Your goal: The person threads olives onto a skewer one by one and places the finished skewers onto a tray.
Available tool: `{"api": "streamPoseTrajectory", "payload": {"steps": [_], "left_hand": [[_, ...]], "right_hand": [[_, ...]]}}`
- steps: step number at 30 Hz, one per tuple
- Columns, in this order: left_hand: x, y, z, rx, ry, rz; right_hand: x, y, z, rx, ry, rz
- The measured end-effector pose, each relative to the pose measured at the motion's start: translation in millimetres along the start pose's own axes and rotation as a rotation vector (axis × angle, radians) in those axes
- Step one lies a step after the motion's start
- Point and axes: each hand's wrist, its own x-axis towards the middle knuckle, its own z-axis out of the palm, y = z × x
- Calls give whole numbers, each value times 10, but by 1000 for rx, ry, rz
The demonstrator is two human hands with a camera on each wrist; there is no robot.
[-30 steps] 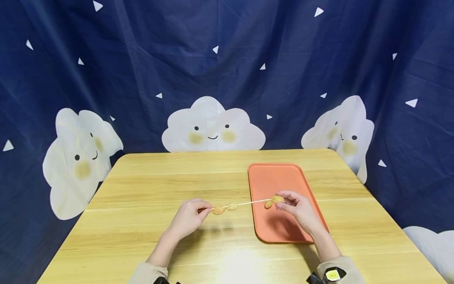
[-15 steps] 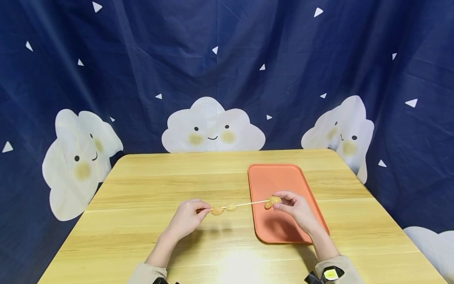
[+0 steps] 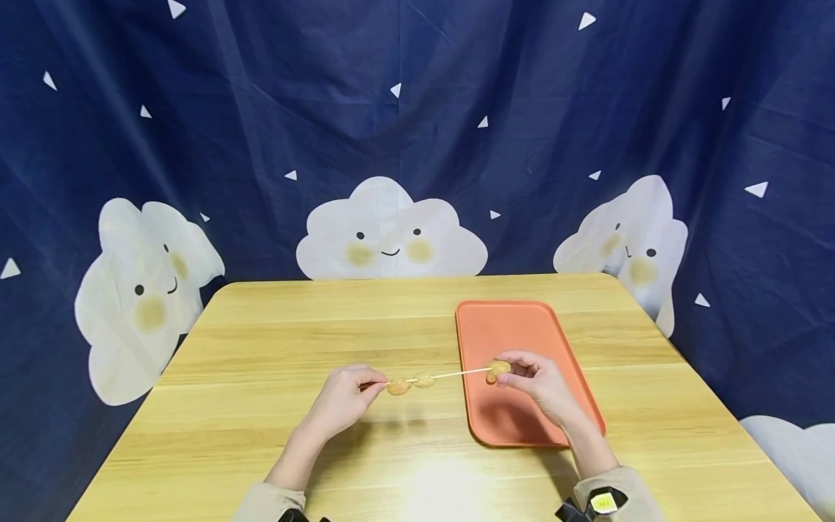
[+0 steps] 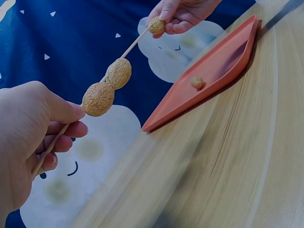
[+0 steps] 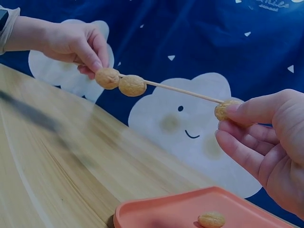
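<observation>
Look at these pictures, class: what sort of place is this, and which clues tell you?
Probably a small indoor corner set up for tabletop work: a dark blue cloud-print curtain screens off the background, with a wood-grain table before it and an orange tray on top.

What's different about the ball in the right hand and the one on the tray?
The held ball is pinched in the right hand; the tray ball lies on the orange tray. The stick reaches the held ball but not the tray ball. In the left wrist view, that hand partly covers the held ball; the tray ball is uncovered. Both are brownish and rounded.
</observation>
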Motion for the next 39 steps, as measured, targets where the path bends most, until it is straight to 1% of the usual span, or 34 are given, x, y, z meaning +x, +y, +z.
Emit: {"api": "streamPoseTrajectory", "payload": {"steps": [3,8,18,27,39], "left_hand": [[2,4,-8,1,0,-3],[8,5,-18,-5,-5,-4],[13,0,-14,-13,4,12],[26,12,-4,-21,-1,15],[35,35,20,-15,3,40]], "right_hand": [[12,-14,22,6,-1,-7],[31,-11,36,50,-33,-37],[45,-1,57,47,-39,-59],[55,8,81,5,-28,-9],[43,-4,89,-18,-15,9]]}}
